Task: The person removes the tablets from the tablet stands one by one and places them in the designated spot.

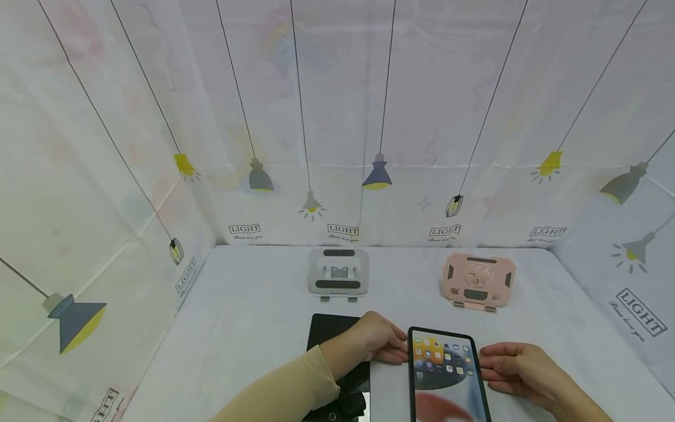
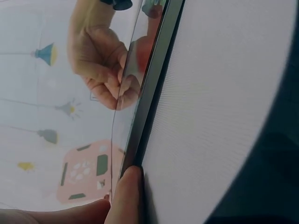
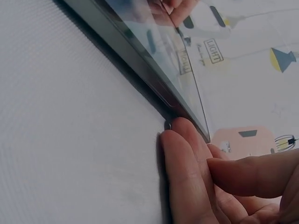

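A tablet (image 1: pixel 445 378) with its screen lit and app icons showing lies face up on the white table. My left hand (image 1: pixel 381 340) is at its upper left edge, fingers extended, and the fingertips (image 2: pixel 127 186) touch the rim in the left wrist view. Along the opposite edge is my right hand (image 1: pixel 519 372), its fingers nearly straight. In the right wrist view the right fingertips (image 3: pixel 182 128) meet the tablet's side near a corner. Beneath my left forearm lies a flat black rectangular thing (image 1: pixel 329 329), partly hidden by the arm.
A grey-white folding stand (image 1: pixel 323 274) lies at the back middle of the table. Farther right is a pink folding stand (image 1: pixel 453 284). White cloth walls (image 1: pixel 337 88) printed with hanging lamps rise behind and at both sides.
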Tool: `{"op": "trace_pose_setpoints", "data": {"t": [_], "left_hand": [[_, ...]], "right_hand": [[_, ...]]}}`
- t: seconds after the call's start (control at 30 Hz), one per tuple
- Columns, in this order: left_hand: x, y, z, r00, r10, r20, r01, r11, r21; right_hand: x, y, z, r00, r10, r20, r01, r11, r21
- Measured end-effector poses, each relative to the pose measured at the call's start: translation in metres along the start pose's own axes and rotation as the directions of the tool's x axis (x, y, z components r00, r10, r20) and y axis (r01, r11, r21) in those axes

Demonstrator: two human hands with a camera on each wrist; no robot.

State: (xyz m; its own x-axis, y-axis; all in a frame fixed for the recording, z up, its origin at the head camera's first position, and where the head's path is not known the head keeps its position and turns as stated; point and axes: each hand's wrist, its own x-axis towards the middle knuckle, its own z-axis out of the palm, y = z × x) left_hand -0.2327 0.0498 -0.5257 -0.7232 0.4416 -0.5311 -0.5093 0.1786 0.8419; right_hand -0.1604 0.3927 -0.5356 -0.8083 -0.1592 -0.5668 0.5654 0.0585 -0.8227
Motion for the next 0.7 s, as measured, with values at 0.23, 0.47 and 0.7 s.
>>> {"op": "trace_pose_setpoints", "data": {"t": [0.23, 0.47, 0.7], "left_hand": [[0.003, 0.001, -0.009, 0.997, -0.030, 0.070, 0.033, 0.998, -0.045], [0.000, 0.004, -0.018, 0.989, -0.032, 0.145, 0.036, 0.999, -0.027], [-0.008, 0.008, -0.028, 0.970, 0.002, 0.245, -0.007, 1.000, 0.022]], "right_hand": [[-0.001, -0.001, -0.004, 0.999, 0.023, 0.034, -0.025, 0.999, 0.035], [-0.006, -0.003, -0.007, 0.998, 0.022, 0.067, -0.023, 0.999, 0.025], [-0.006, -0.008, -0.007, 1.000, -0.016, 0.007, 0.016, 1.000, -0.024]]}}
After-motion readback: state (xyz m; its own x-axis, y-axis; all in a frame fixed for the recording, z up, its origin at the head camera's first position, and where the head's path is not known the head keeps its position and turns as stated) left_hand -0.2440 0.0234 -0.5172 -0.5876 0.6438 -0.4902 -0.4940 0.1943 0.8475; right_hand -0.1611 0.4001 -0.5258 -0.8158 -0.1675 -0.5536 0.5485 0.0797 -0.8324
